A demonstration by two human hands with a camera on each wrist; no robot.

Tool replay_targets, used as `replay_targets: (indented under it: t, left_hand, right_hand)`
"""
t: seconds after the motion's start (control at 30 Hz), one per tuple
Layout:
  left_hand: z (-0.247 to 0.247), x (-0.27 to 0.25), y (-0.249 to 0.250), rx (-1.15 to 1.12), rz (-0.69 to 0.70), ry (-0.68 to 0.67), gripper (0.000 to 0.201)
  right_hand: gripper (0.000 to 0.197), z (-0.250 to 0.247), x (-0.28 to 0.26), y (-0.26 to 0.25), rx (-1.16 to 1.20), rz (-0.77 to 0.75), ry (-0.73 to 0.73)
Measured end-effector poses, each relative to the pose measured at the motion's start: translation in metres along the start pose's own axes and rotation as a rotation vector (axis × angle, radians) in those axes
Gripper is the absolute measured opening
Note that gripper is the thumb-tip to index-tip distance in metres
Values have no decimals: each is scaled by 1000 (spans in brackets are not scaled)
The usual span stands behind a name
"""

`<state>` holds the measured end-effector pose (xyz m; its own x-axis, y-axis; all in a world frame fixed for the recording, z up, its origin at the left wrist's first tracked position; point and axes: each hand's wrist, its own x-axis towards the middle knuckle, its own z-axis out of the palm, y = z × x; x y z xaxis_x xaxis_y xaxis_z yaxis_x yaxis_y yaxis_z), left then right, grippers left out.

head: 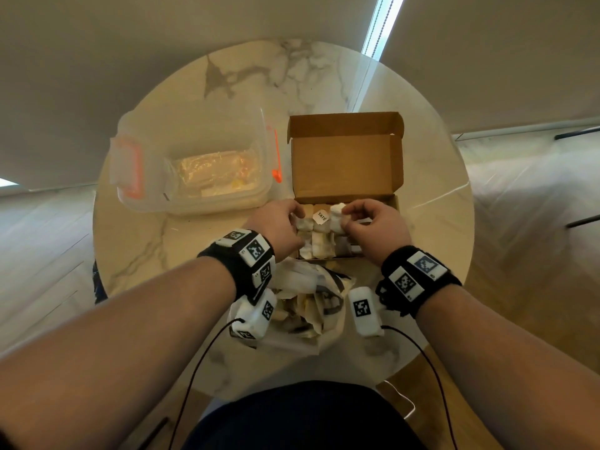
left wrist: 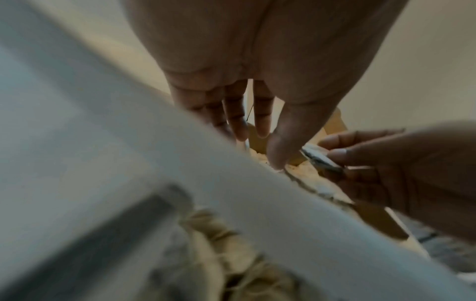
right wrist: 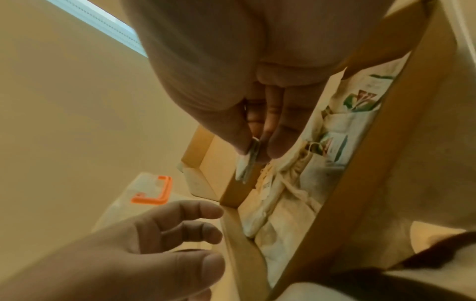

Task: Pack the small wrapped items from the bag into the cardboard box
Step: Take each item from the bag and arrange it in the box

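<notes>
A round, white marble-patterned counter fills the middle of the head view. Right of centre on it sits a brown cardboard box with its lid flap standing open toward the top of the frame. Its tray, nearer the lower edge, holds rows of small white paper-wrapped items standing close together, one with a tag reading "YATE".

The right hand hovers over the right part of the tray and pinches a flat wrapped packet between thumb and fingertips; in the right wrist view the packet hangs edge-down just above the packed rows.

The left hand reaches over the tray's left end with fingers relaxed and slightly spread, grasping nothing; in the left wrist view its fingers point down toward the box, but whether they touch the items cannot be told.

Below the box, between the two wrists in the lower centre of the frame, lies a crumpled white bag with more wrapped pieces showing inside.

To the left of the box stands a clear plastic container with orange clips.
</notes>
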<state>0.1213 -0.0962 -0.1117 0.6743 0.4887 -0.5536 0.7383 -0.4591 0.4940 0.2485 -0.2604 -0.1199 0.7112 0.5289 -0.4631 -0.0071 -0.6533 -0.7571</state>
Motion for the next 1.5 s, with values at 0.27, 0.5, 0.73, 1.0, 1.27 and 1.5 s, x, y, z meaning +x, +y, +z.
replay_targets:
  t: [0.27,0.5,0.73,1.0,1.27,1.5]
  left_hand:
    - [8,6,-7,215,100,-46,50]
    - [8,2,-9,171,97,-37,51]
    - [-3,-33,-9,81,89,72,37]
    - [-8,-108,-60,149,167,26,20]
    - [16,-124,-81,143,113,40,70]
    - [17,-128,-91,112,132,31,65]
  right_hand:
    - [21,27,30,-1,-339,-75,-43]
    - [29,32,40,-1,-644,-124,-127]
    - [31,12,29,-16,-566,-174,-160]
    - [8,-24,-51,-11,-366,-349,-120]
    - [23,33,-139,1,-585,-336,-312]
    - [46,105,-140,-9,-810,-448,-364]
